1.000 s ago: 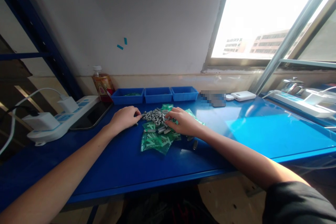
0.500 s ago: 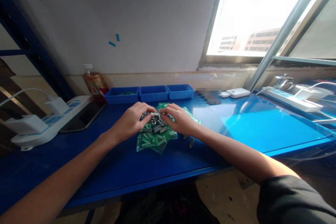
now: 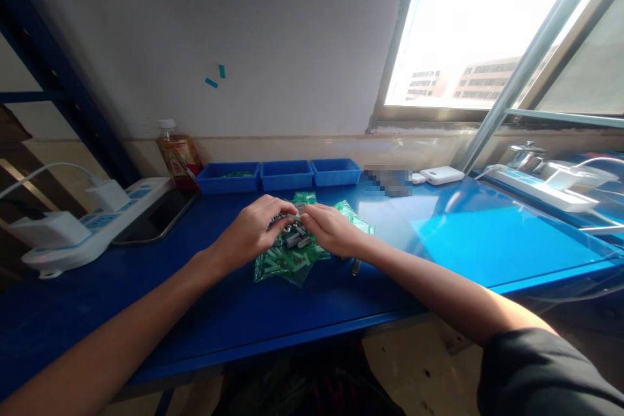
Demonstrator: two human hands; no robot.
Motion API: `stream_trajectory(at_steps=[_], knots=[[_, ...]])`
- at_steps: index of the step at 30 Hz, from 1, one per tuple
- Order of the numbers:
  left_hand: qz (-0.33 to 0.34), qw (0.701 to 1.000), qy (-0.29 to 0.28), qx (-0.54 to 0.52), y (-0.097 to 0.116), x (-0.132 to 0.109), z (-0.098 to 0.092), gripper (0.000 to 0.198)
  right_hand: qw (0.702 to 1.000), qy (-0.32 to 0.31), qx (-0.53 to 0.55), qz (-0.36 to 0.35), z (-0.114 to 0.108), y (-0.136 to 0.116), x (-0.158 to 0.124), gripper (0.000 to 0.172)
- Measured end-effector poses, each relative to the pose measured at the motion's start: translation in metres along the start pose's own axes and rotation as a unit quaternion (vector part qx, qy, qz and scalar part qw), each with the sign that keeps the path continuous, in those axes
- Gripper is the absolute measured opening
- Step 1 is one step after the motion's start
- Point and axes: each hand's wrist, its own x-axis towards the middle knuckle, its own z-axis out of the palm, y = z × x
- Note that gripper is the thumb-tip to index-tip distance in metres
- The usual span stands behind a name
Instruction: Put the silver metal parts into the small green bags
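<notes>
My left hand (image 3: pixel 257 227) pinches a small silvery metal piece (image 3: pixel 296 216) between thumb and fingers, over the middle of the blue table. My right hand (image 3: pixel 334 229) meets it from the other side, its thumb and fingers closed at the same piece's other end. Beneath both hands lies a pile of small grey metal pieces (image 3: pixel 295 240), partly covered by the fingers. The pile rests on green plastic bags (image 3: pixel 283 266) with small pale pieces inside. A loose metal piece (image 3: pixel 355 267) lies by my right wrist.
Three blue bins (image 3: pixel 286 175) stand along the wall, the left one with green contents. A bottle (image 3: pixel 178 155), a phone (image 3: pixel 151 218) and a power strip (image 3: pixel 104 224) are on the left. White devices (image 3: pixel 441 175) and another power strip (image 3: pixel 541 187) lie on the right.
My hands have come closer together, and the right hand's fingers have closed in on the small metal piece. Both hands sit slightly lower in the view.
</notes>
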Motion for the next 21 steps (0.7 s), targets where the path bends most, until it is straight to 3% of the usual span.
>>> stream_trajectory(at_steps=[10, 21], knots=[[0.050, 0.998, 0.040, 0.000, 0.0048, 0.0001, -0.0015, 0.017, 0.988, -0.020, 0.152, 0.025, 0.0000, 0.0027, -0.0010, 0.033], [0.090, 0.994, 0.065, 0.003, 0.0057, -0.0007, 0.0024, 0.023, 1.000, 0.006, -0.009, -0.028, -0.0032, 0.0006, -0.0010, 0.028]])
